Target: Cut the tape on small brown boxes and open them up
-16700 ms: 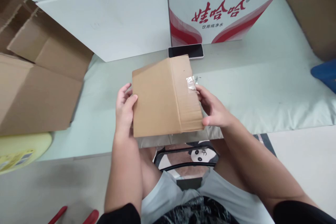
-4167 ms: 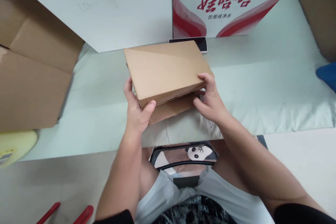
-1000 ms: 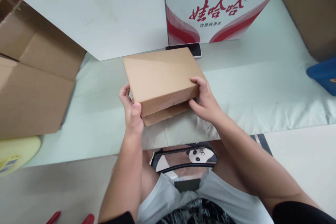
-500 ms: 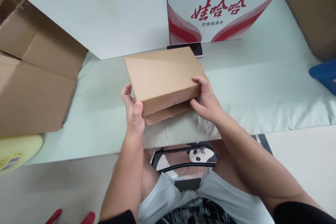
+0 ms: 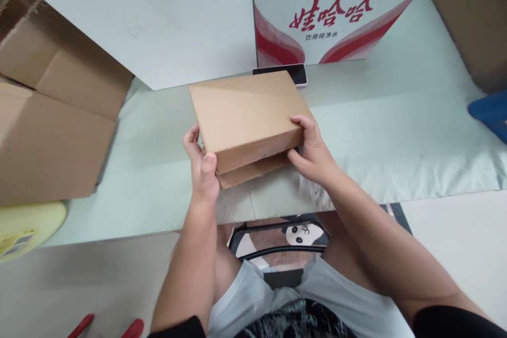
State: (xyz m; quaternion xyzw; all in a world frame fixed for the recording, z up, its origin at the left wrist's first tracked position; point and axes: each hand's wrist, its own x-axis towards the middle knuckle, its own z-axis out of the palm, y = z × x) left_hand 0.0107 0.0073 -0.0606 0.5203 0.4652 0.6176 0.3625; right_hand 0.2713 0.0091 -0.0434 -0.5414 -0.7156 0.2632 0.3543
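Note:
A small flat brown cardboard box rests at the near edge of a pale green padded surface. Its lid flap gapes slightly along the near side. My left hand grips the box's near left corner, thumb on the front edge. My right hand clasps the near right corner, fingers over the lid and thumb at the gap beneath it.
A phone lies just behind the box. Behind it stand a large white carton and a red-and-white printed carton. An open brown carton is at the left, a blue object at the right edge, a yellow item low left.
Over the last second the box and both hands have hardly shifted. Earlier the box was held tilted up with a taped end showing; now it lies flat with the lid nearly down.

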